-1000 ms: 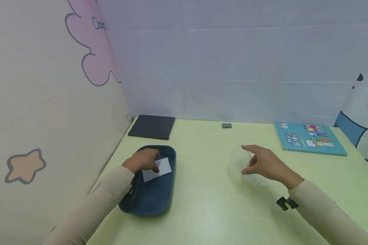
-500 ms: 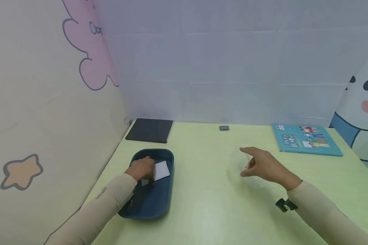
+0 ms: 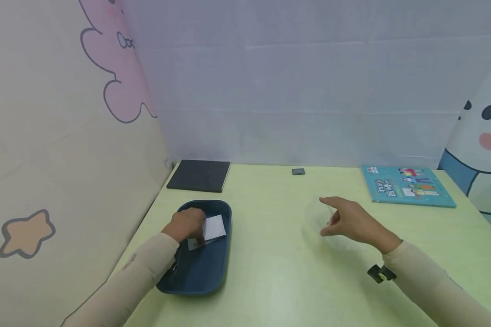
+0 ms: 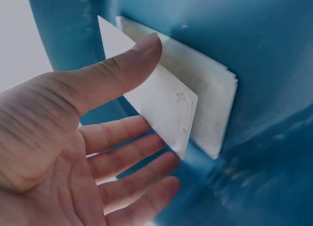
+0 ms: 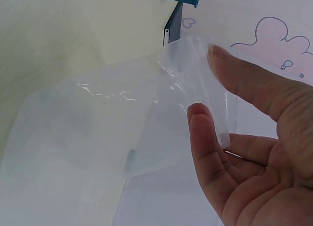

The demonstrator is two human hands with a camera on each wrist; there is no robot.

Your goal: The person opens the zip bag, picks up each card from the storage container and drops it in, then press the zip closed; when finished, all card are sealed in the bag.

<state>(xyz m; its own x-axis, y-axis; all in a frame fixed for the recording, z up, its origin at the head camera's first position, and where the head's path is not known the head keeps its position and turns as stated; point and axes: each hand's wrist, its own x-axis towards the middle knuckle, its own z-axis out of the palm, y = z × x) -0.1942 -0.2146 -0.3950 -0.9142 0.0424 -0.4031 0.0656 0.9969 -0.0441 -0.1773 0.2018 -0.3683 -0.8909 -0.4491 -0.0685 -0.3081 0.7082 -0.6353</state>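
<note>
Compared with one second ago, the left hand (image 3: 187,224) has drawn a little nearer to the person inside the blue tray (image 3: 212,268), and the top card (image 4: 161,101) of the white stack (image 4: 210,96) is now lifted at one edge, while the right hand (image 3: 352,221) has hardly shifted. Close up, the left thumb presses on the lifted card and the other fingers (image 4: 129,162) lie almost straight below it, so the card is pinched between them and separated from the stack, which lies flat on the tray floor. The right hand, with thumb and forefinger closed together, pinches the edge of a clear plastic bag (image 5: 122,133) that lies on the table to the right of the tray. I judge the step in hand is taking one card out of the tray; the next move probably calls for lifting it free without dragging the cards under it. The pale green table (image 3: 278,272) carries, farther back, a black pad (image 3: 199,175), a small grey block (image 3: 298,171) and a turquoise picture book (image 3: 407,191). Behind stand a lilac back wall and side panels with cartoon figures.
</note>
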